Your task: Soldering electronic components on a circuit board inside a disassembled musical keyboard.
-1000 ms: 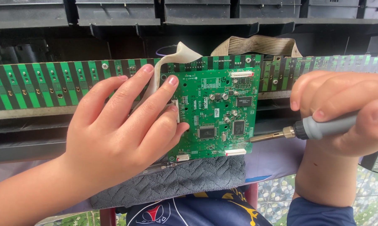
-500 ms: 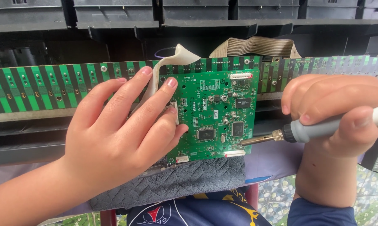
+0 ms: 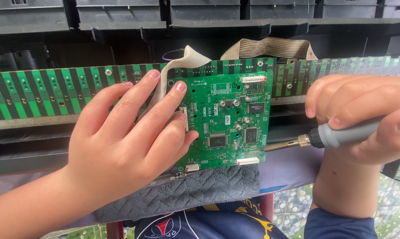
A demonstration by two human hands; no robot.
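As the left hand [image 3: 120,141] flattens open: circuit board [image 3: 226,119] beneath, screwdriver [image 3: 332,135] gripped right [image 3: 368,119].

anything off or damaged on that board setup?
No damage visible. One oddity: the square green circuit board sits loose and slightly tilted, propped on a dark grey quilted cloth, steadied only by the left hand. The right hand holds a grey-handled screwdriver with its tip at the board's right edge.
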